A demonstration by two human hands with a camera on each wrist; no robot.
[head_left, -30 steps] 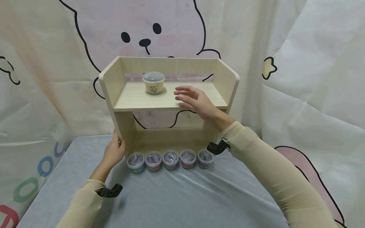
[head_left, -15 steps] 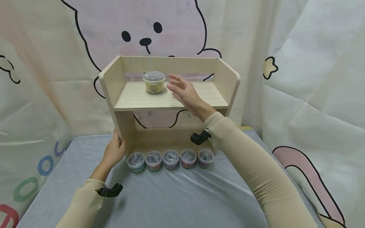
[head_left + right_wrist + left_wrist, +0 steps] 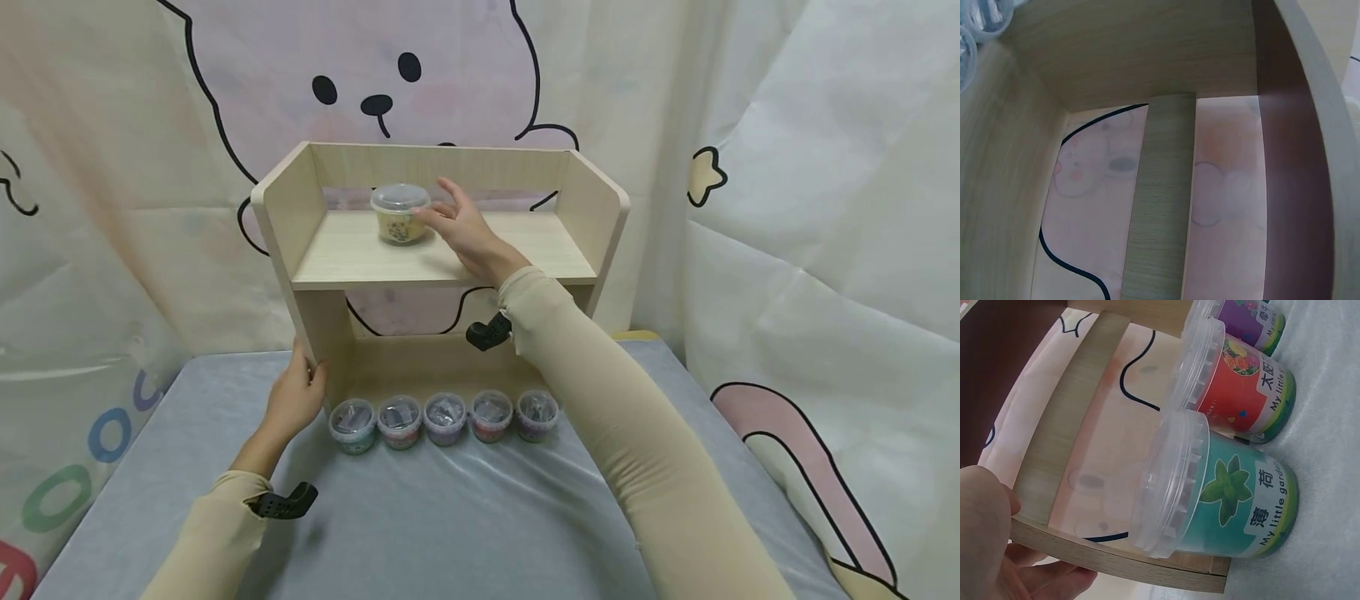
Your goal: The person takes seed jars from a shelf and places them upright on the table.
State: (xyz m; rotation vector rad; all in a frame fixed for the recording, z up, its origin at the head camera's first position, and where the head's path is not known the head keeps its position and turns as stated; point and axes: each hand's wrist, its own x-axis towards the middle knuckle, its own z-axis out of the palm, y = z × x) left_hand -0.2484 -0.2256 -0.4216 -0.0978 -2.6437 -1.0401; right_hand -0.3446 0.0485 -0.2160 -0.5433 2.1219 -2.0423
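Observation:
A lidded plastic cup with a yellow label (image 3: pixel 401 223) stands upright on the top board of a small wooden shelf (image 3: pixel 337 260). My right hand (image 3: pixel 471 237) is at the cup's right side, its thumb overlapping the cup's edge and its fingers spread upward. Low on the shelf's left side, my left hand (image 3: pixel 294 402) grips the panel. In the left wrist view the thumb (image 3: pixel 985 506) lies on the near face of that panel, with the fingers beyond it. The right wrist view shows the shelf's inside, without the hand.
Along the shelf's front base stands a row of several lidded cups, among them a teal mint cup (image 3: pixel 1229 494), a red one (image 3: pixel 1241 387) and a purple one (image 3: pixel 1254 325). A grey-blue cloth (image 3: pixel 450 525) covers the table. Printed curtains (image 3: pixel 817 208) hang around it.
My right hand has moved left and slightly up across the top board to the yellow-labelled cup. My left hand keeps its grip on the shelf panel.

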